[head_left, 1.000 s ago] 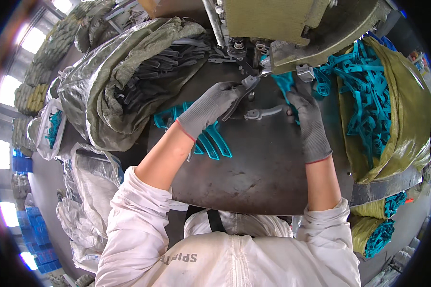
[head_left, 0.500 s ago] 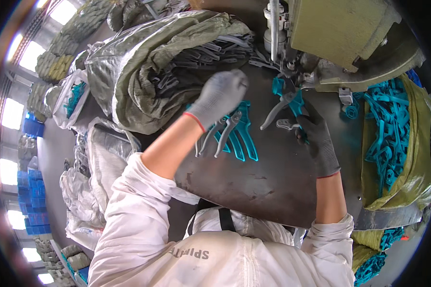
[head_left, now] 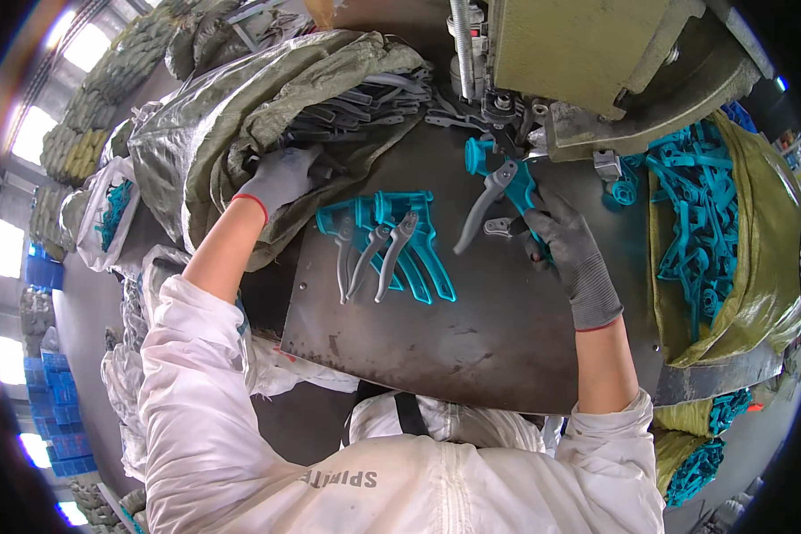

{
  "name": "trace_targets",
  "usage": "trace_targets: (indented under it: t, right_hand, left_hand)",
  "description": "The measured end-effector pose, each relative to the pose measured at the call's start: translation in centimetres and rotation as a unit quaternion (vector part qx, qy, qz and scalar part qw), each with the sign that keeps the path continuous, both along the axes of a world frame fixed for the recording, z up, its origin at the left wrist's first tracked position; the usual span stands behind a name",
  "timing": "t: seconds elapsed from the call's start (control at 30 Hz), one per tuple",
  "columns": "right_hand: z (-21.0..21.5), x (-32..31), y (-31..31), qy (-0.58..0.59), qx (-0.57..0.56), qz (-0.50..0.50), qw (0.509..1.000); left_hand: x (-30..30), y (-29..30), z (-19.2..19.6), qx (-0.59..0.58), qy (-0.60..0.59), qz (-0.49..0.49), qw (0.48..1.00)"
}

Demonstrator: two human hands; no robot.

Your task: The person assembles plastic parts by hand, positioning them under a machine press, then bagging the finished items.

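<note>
The head view showed the gloved right hand (head_left: 577, 245) with its fingers closed round the lower part of a teal handle (head_left: 522, 189), whose attached grey lever (head_left: 479, 212) slanted away to the left above the table (head_left: 481, 320). A loose lever (head_left: 497, 228) lay just beside it. The left hand (head_left: 287, 178) was at the mouth of a dark green sack (head_left: 218, 151) of grey levers (head_left: 365, 102); whether its fingers held one could not be told. Three teal-and-grey pieces (head_left: 406, 210) lay side by side between the hands, below a machine (head_left: 578, 53).
</note>
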State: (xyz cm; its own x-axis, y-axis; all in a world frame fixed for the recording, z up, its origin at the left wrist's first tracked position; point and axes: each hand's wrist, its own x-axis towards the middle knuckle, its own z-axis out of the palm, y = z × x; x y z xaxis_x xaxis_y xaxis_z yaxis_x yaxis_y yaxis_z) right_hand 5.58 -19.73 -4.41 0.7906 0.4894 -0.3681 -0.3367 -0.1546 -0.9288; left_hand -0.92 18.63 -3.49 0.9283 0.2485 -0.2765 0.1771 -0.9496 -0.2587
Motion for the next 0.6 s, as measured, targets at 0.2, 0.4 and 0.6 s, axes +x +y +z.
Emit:
trace_targets:
  t: [0.2, 0.4, 0.6]
  right_hand:
    - [-1.4, -0.2, 0.0, 0.026, -0.001, 0.013, 1.000]
    - [-1.5, -0.9, -0.5, 0.029, 0.027, -0.024, 0.999]
    - [-3.3, -2.8, 2.9, -0.024, 0.203, -0.056, 0.977]
  left_hand:
    - [-0.4, 0.9, -0.8, -0.106, -0.134, 0.038, 0.985]
    - [-2.1, -1.1, 2.9, -0.458, -0.192, 0.213, 0.841]
    - [-2.2, -14.7, 6.3, -0.565, -0.223, 0.169, 0.776]
